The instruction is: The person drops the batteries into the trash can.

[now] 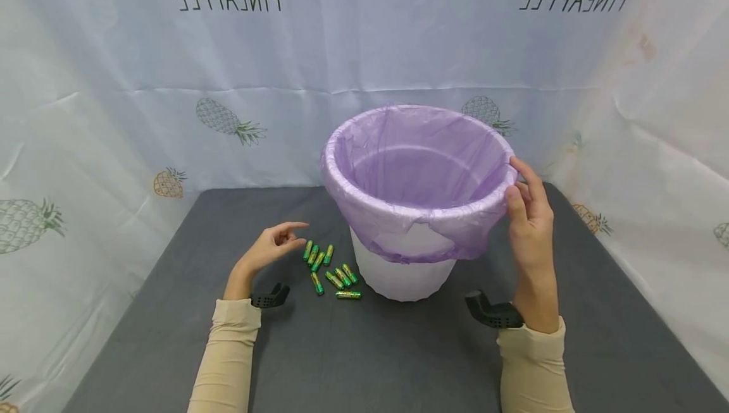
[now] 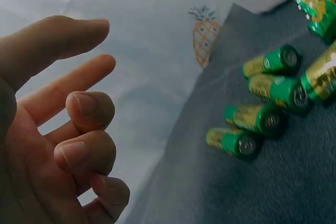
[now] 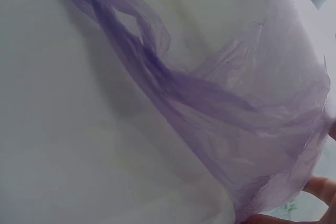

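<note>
A white trash can (image 1: pixel 398 280) stands upright on the dark table, lined with a thin purple trash bag (image 1: pixel 416 176) folded over its rim. My right hand (image 1: pixel 532 223) holds the can's right rim through the bag, thumb and fingertips on the edge. In the right wrist view the bag's loose hem (image 3: pixel 210 98) hangs over the white wall. Left of the can lie several green-and-gold batteries (image 1: pixel 317 261). My left hand (image 1: pixel 270 248) hovers beside them with nothing in it, thumb and index finger apart, other fingers curled in the left wrist view.
Dark grey cloth covers the table (image 1: pixel 364 362). White curtains with pineapple prints (image 1: pixel 222 116) hang behind and along both sides. A black wrist mount (image 1: pixel 494 310) sits on the right wrist, another on the left.
</note>
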Motion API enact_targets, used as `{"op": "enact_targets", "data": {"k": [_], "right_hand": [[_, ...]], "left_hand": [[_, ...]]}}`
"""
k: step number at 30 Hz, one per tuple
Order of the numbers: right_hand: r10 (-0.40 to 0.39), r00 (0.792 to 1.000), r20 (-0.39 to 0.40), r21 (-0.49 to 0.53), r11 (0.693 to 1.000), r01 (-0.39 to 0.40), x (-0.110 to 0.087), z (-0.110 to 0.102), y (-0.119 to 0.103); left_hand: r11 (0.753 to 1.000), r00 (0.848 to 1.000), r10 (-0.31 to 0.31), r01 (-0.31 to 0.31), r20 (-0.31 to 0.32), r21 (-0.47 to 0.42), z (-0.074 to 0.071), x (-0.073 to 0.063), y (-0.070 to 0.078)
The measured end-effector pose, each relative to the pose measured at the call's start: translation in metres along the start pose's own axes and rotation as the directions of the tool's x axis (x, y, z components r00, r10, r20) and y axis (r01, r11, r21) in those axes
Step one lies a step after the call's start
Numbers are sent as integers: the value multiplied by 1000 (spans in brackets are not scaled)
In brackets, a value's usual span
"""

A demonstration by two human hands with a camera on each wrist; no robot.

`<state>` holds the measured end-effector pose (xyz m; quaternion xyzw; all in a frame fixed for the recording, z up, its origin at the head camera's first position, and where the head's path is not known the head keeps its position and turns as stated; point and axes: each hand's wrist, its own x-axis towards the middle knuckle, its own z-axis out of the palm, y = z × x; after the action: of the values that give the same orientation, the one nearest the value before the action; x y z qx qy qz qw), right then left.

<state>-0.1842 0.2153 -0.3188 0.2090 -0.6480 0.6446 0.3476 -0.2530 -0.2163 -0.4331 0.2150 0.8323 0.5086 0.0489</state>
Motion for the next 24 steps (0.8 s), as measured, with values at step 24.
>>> {"op": "enact_targets", "data": {"k": [24], "right_hand": [[0,1000,12,67,998,-1,-1,0,0]], "left_hand": [[976,980,-141,114,138,184,3,8,-38]]}}
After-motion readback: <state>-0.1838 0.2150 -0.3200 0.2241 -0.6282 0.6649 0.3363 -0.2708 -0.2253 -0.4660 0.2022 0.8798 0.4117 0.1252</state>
